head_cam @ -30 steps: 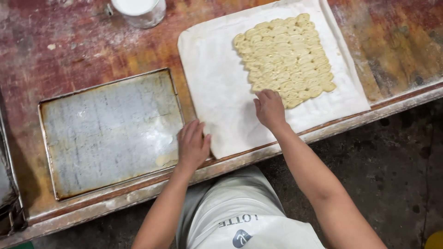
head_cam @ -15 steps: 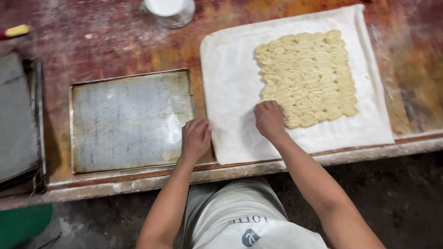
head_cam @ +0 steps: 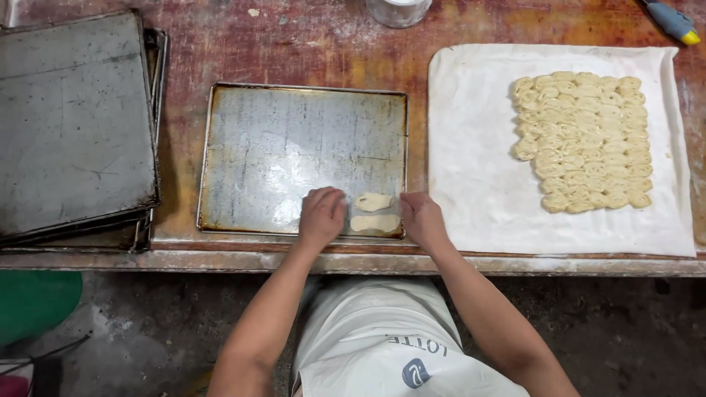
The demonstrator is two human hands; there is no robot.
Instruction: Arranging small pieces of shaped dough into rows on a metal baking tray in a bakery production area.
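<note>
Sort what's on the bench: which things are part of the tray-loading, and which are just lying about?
In the job:
left hand
right hand
two dough pieces
baking tray
dough batch
white cloth

Lying about:
stacked trays
glass jar
blue-and-yellow tool

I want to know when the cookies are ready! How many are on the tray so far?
Just begun. Two dough pieces lie in the near right corner of the metal tray. The left hand and right hand rest either side of them. The big block of shaped dough waits on the white cloth, and most of the tray is bare.
</note>
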